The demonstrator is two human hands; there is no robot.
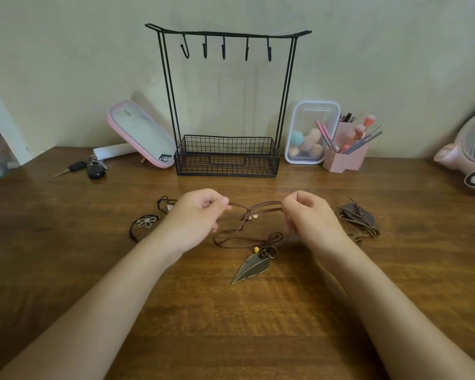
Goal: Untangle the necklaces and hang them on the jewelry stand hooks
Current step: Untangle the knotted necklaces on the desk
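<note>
Brown cord (254, 206) stretched between left hand (195, 215) and right hand (310, 218), fingers pinching it.

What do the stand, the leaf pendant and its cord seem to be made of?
Stand: probably metal wire, matte black; thin rods and mesh basket.
Leaf pendant: seemingly metal, aged bronze tone, dull sheen.
Cord: maybe brown suede or leather; flat, matte.

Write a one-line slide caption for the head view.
A brown cord necklace stretched between left hand and right hand, leaf pendant on the table, jewelry stand hooks empty.
</note>
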